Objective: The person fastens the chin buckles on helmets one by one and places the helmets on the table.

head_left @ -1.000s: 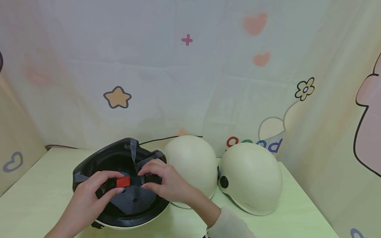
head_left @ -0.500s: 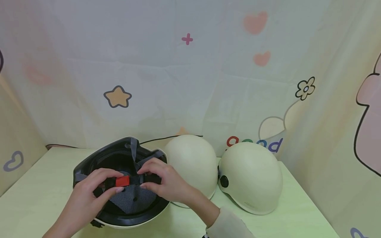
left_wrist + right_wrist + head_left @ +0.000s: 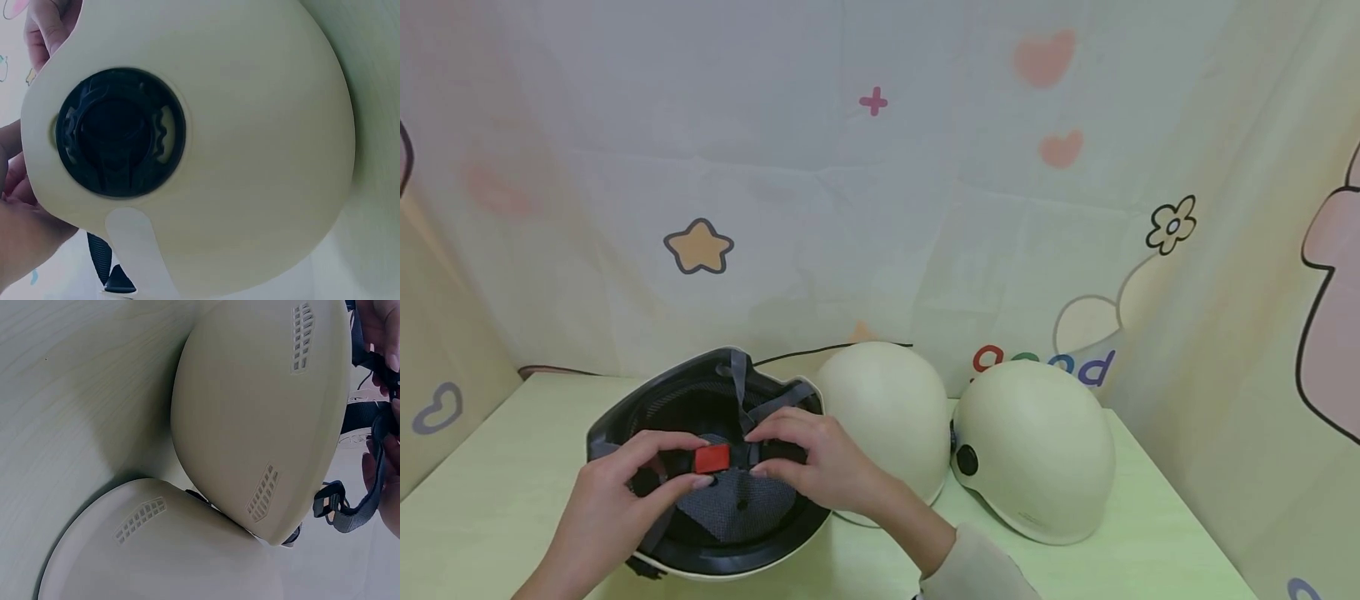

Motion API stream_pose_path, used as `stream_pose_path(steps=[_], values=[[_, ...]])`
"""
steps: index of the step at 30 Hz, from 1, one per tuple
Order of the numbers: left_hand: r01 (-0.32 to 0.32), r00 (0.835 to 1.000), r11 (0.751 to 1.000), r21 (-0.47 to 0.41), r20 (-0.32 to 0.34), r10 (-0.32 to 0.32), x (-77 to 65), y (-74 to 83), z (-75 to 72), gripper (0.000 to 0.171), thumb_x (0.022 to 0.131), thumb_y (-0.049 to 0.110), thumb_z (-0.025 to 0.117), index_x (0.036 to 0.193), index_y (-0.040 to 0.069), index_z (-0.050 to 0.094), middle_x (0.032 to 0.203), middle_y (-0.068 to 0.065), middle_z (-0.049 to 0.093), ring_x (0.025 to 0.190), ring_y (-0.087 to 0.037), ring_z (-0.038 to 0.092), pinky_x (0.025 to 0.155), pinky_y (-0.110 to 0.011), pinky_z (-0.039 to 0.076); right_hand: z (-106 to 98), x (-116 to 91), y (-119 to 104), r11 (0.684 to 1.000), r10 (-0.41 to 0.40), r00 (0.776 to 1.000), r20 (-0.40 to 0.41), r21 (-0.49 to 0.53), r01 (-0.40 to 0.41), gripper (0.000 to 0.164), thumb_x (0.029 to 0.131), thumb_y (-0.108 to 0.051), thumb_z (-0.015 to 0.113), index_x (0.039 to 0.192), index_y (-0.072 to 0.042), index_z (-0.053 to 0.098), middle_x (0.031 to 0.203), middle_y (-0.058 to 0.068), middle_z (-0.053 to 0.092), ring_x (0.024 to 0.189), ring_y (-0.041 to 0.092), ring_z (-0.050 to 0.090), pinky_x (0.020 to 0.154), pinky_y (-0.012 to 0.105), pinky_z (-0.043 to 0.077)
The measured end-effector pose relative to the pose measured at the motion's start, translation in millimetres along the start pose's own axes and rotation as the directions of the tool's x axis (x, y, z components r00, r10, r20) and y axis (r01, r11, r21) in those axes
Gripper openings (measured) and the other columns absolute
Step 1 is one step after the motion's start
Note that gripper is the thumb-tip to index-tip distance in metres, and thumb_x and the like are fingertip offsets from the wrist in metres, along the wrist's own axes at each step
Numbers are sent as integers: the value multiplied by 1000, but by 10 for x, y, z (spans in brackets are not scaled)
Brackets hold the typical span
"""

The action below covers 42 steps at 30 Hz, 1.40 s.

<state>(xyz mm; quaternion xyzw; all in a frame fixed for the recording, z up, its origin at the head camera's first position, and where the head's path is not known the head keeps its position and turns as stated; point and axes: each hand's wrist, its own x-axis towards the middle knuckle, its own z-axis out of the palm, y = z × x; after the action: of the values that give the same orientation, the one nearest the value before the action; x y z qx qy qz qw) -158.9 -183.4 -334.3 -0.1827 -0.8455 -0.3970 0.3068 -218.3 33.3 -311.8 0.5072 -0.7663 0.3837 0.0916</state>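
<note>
An upturned cream helmet [image 3: 730, 575] rests at the left of the table, its black padded inside [image 3: 737, 508] facing me. Over the opening, my left hand [image 3: 613, 492] pinches the dark left part of the chin-strap buckle, beside its red piece [image 3: 712, 458], between thumb and forefinger. Opposite it, my right hand [image 3: 823, 462] pinches the dark strap end right of the red piece. Both ends lie in one line between the hands. In the left wrist view, the shell [image 3: 262, 125] with a round black side fitting [image 3: 119, 134] hides much of the hands.
Two more cream helmets stand dome up to the right, a middle one [image 3: 883, 425] close by the upturned one and a right one [image 3: 1037, 450] with a black round fitting. A pale green table [image 3: 1150, 533] carries them. Printed cloth [image 3: 820, 208] hangs behind.
Both hands keep hold of the strap at nearly the same place. My left hand has shifted very slightly left, and the helmets stay put.
</note>
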Motion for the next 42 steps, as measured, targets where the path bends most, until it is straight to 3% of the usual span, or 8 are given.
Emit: stream_pose_path(steps=[7, 12, 15, 24, 32, 39, 42], values=[[-30, 1000, 999, -11, 1, 30, 7, 3, -16, 39, 63, 0, 80, 98, 14, 67, 94, 5, 63, 77, -1, 50, 62, -11, 40, 1, -1, -8, 999, 16, 1000, -1, 31, -16, 24, 79, -2, 69, 101, 2, 63, 98, 10, 63, 92, 18, 56, 82, 23, 46], [67, 998, 998, 10, -7, -67, -4, 9, -23, 37, 66, 3, 79, 98, 16, 67, 78, 8, 59, 67, -4, 45, 52, -17, 38, 4, 5, -18, 998, 35, 999, -9, 54, -35, 23, 79, -2, 69, 101, 2, 63, 96, 10, 64, 86, 16, 56, 78, 23, 47], [86, 996, 996, 11, -13, -86, -9, 12, -21, 36, 66, 3, 79, 98, 16, 67, 73, 9, 57, 64, -5, 45, 51, -17, 38, 9, 0, -19, 997, 44, 999, -14, 66, -43, 23, 79, -2, 69, 101, 2, 63, 94, 10, 64, 82, 13, 55, 76, 22, 48], [-45, 999, 999, -20, -15, 44, -7, -8, -10, 46, 59, -5, 80, 100, 13, 68, 92, 3, 65, 71, -3, 48, 59, -12, 40, 13, -13, 17, 997, 12, 1000, -10, 71, -11, 22, 79, -1, 68, 101, 2, 63, 96, 11, 64, 85, 15, 57, 79, 21, 47], [-83, 995, 995, -54, -63, 79, -18, -7, 10, 42, 59, -11, 78, 96, 7, 71, 94, 0, 65, 91, 4, 53, 74, -5, 41, 23, -18, 7, 997, 27, 1000, -5, 75, -27, 23, 80, -3, 68, 102, 1, 63, 97, 10, 64, 84, 12, 57, 77, 22, 48], [-178, 982, 976, -126, -90, 167, -21, -61, 62, 40, 60, -10, 76, 99, 0, 71, 93, -1, 64, 86, 0, 54, 68, -8, 45, 32, -29, -13, 995, 53, 999, -5, 90, -52, 23, 81, -4, 68, 102, 1, 63, 95, 10, 64, 83, 9, 56, 76, 26, 49], [-204, 977, 970, -132, -93, 193, -22, -74, 78, 40, 61, -8, 76, 100, -1, 70, 93, -1, 63, 84, -1, 54, 63, -8, 45, 34, -33, -12, 996, 57, 998, -4, 74, -56, 23, 80, -5, 69, 101, 1, 64, 93, 9, 64, 81, 7, 56, 75, 22, 48]])
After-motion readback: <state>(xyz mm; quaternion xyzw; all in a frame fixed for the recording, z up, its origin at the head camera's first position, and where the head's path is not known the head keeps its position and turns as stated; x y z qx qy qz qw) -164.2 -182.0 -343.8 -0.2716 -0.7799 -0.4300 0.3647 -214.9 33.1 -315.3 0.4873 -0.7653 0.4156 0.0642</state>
